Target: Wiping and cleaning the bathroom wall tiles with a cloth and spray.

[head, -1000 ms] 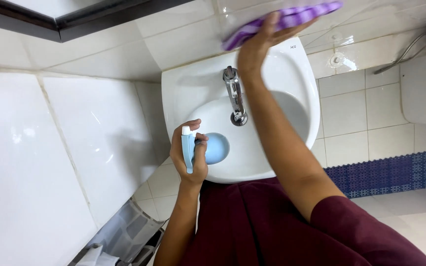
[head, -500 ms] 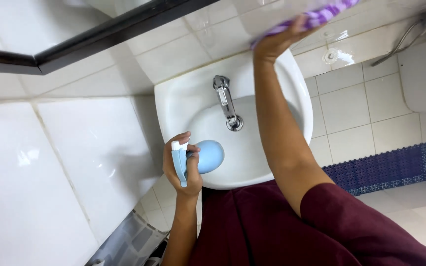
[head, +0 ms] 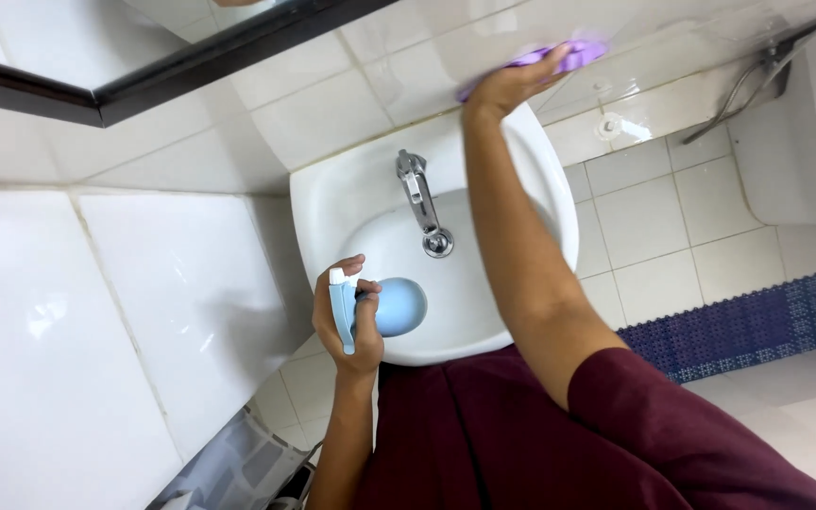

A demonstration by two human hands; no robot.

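My right hand [head: 512, 85] presses a purple cloth [head: 573, 55] flat against the white wall tiles above the white sink [head: 531, 161], arm stretched out over the basin. My left hand [head: 344, 316] grips a light blue spray bottle [head: 384, 307] by its trigger head, held over the near left rim of the sink. A chrome tap [head: 422, 203] stands at the back of the basin between the two arms.
A dark-framed mirror [head: 172, 66] hangs at the upper left. A chrome pipe and hose [head: 748, 80] run along the wall at the upper right. A blue perforated mat [head: 739, 326] lies on the tiled floor. A grey bin [head: 229, 472] sits at the lower left.
The view has shifted, so the sink now sits further right and lower. My right hand with the cloth has slid along the wall tiles. The left hand still holds the bottle.
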